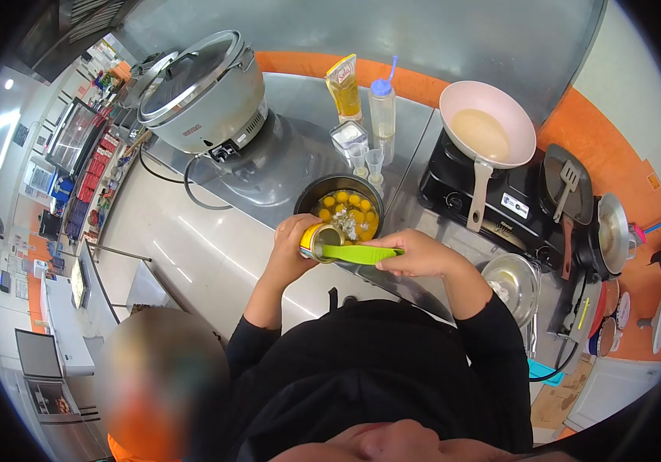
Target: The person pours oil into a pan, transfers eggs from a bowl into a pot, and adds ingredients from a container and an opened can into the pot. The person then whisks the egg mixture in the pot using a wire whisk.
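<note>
My left hand (pixel 290 245) is wrapped round a small yellow-labelled tin can (pixel 311 241), tilted with its open mouth to the right. A bright green spatula (pixel 363 254) is gripped in my right hand (pixel 417 256), its far end at or inside the can's mouth. Just beyond both hands stands a dark pot (pixel 305 202) on the steel counter. Several raw egg yolks (pixel 342 199) lie in it, with some whitish bits among them. The can's inside is mostly hidden.
A large rice cooker (pixel 215 108) stands at the left. Behind the pot are a yellow pouch (pixel 344 88), a squeeze bottle (pixel 382 112) and small cups (pixel 374 160). A pink pan (pixel 454 115) sits on a black stove (pixel 446 181); a glass bowl (pixel 527 281) is at right. A person (pixel 161 385) is at lower left.
</note>
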Demonstrator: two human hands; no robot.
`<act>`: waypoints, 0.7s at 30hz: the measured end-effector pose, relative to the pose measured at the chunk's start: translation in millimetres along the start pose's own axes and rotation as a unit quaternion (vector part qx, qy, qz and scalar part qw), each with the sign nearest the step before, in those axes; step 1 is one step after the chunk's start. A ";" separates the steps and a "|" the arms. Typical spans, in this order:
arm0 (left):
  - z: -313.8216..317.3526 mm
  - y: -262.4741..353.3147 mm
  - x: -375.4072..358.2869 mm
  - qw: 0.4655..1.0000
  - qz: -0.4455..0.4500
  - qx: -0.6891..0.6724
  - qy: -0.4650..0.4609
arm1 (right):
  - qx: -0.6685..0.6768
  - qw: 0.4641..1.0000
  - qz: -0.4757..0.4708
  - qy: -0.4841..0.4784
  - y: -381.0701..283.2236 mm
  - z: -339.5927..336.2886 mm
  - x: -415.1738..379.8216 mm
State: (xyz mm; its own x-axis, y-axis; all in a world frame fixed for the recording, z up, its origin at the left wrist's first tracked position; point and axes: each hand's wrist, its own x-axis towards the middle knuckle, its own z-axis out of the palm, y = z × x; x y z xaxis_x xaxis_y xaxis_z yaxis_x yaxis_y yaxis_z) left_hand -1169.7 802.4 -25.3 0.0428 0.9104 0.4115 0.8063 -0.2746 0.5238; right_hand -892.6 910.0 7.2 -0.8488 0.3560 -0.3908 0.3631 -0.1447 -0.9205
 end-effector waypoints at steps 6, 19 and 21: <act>-0.9 1.7 0.8 1.000 0.002 -0.003 0.010 | 0.040 0.999 0.019 0.000 3.8 -2.0 0.2; -20.3 -53.4 -59.9 0.975 -0.197 0.090 0.056 | -0.274 0.883 -0.269 0.270 52.6 -11.8 56.1; -24.8 -58.7 -66.9 0.974 -0.201 0.085 0.063 | -0.404 0.840 -0.201 0.300 57.8 3.8 66.9</act>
State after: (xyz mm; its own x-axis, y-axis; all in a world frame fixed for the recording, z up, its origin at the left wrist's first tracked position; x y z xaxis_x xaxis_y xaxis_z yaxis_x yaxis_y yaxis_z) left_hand -1234.5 749.9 -65.1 -0.3615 0.8855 0.2920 0.8292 0.1621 0.5349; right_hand -929.8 921.9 -72.2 -0.7068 0.6623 0.2486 0.4413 0.6874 -0.5768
